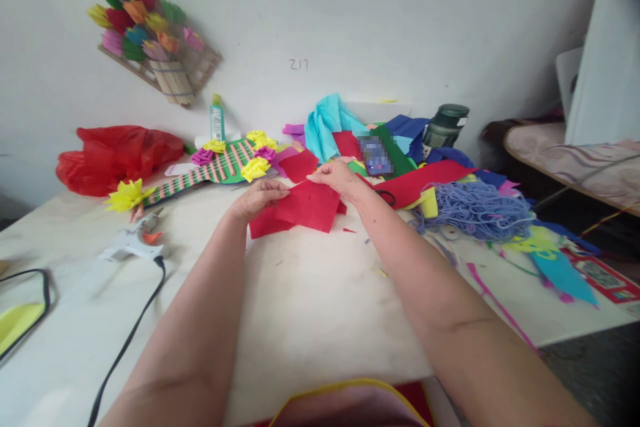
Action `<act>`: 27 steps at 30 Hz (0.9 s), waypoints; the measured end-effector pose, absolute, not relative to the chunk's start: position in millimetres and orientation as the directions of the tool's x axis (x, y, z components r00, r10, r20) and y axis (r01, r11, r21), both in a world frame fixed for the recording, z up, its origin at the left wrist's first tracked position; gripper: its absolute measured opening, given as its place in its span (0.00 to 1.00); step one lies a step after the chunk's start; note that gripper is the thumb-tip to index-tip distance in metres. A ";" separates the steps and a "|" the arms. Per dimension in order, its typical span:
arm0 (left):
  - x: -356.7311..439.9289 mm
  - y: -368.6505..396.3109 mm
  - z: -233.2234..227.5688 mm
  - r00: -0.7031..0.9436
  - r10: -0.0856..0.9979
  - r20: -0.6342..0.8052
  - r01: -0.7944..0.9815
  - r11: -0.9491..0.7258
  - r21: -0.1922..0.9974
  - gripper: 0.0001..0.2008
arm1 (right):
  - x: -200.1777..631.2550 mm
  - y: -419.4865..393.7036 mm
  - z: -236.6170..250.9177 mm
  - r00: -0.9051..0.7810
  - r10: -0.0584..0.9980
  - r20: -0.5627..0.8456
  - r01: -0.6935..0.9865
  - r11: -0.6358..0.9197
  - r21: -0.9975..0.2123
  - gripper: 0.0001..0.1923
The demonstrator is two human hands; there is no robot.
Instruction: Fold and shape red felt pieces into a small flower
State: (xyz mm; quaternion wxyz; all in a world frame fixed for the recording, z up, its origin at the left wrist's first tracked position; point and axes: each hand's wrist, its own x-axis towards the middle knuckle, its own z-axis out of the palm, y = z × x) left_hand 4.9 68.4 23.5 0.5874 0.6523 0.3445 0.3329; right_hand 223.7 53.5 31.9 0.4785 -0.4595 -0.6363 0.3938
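My left hand (pixel 260 198) and my right hand (pixel 337 180) both grip a sheet of red crepe paper (pixel 307 208) over the middle of the white table (pixel 320 293). The left pinches its left edge, the right holds the top right corner. The sheet is slightly lifted and creased, with a second red piece (pixel 265 225) under it. Another red sheet (pixel 299 165) lies just behind.
A white glue gun (pixel 131 245) with a black cord lies at left. Behind are a woven green craft with paper flowers (pixel 225 163), a red plastic bag (pixel 117 155), a glue bottle (pixel 217 119), a colourful paper pile (pixel 380 140), scissors (pixel 386 197), purple yarn (pixel 475 210) and a dark jar (pixel 447 125).
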 end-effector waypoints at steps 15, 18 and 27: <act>3.3 68.2 27.6 0.612 0.772 0.172 -0.032 -0.193 0.981 0.29 | 219.5 50.0 33.5 -0.076 0.980 0.186 0.107 0.194 -0.975 0.16; 3.1 69.2 25.6 0.596 0.780 0.192 -0.020 -0.225 0.974 0.28 | 219.8 50.1 33.7 -0.081 0.981 0.177 0.086 0.183 -0.979 0.15; 2.3 75.0 18.0 0.519 0.827 0.216 -0.015 -0.244 0.970 0.21 | 220.9 47.9 37.4 -0.123 0.988 0.095 0.032 0.100 -0.995 0.15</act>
